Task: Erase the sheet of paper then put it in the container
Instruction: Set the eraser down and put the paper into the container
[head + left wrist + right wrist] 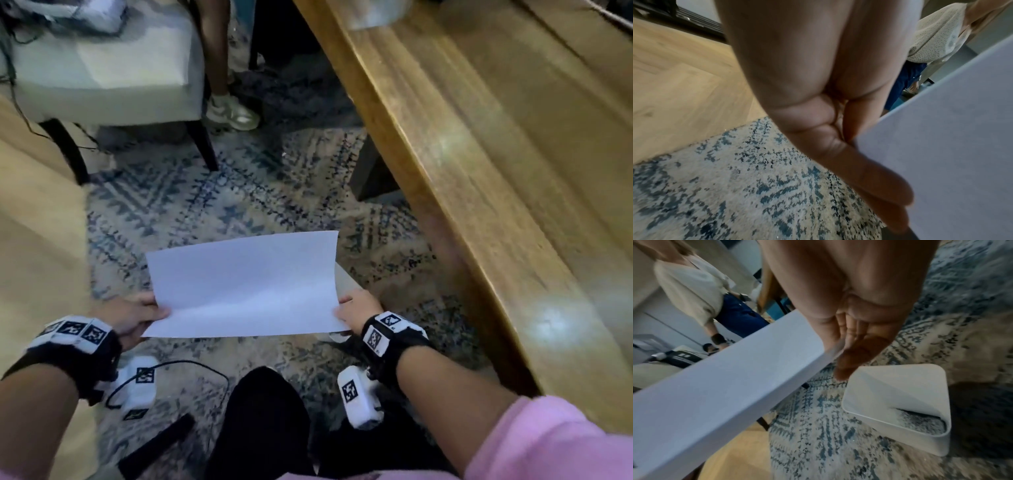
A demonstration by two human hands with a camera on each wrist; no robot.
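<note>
A blank white sheet of paper hangs level above the patterned rug, slightly curled at its right end. My left hand pinches its left edge, thumb on top and fingers underneath the paper. My right hand pinches the right edge, and the right wrist view shows fingers under the paper. A white square container stands on the rug just below the right hand. In the head view only a sliver of the container shows past the sheet.
A long wooden table runs along the right. A pale upholstered chair stands at the far left with another person's shoe beside it. A black cable and a black bar lie near my knees.
</note>
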